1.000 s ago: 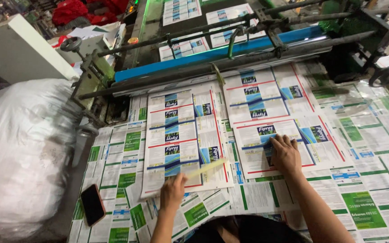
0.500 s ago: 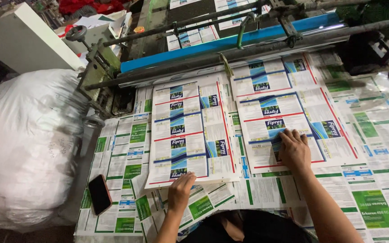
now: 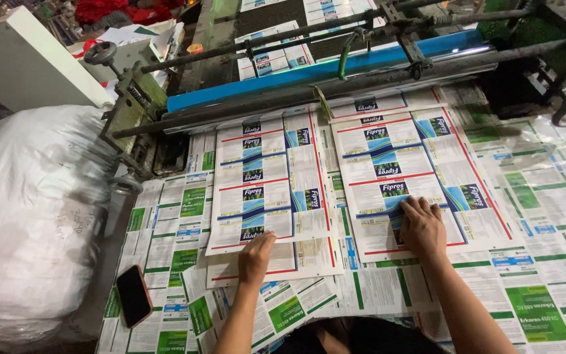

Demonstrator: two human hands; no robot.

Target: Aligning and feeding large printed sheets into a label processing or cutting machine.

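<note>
I press my right hand [image 3: 422, 228] flat, fingers spread, on the right blue-and-white printed paper sheet [image 3: 406, 172]; my left hand [image 3: 255, 257], fingers together, rests on the left sheet's [image 3: 271, 180] near edge. Squaring them seems next.

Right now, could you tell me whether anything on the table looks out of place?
A dark phone lies on the printed sheets near the table's left edge, the only non-paper item. The left sheet sits slightly askew beside the right sheet.

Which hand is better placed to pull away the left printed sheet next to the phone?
Probably the left hand: it already rests on the near edge of the left printed sheet. The right hand lies flat on the other sheet, farther away.
</note>
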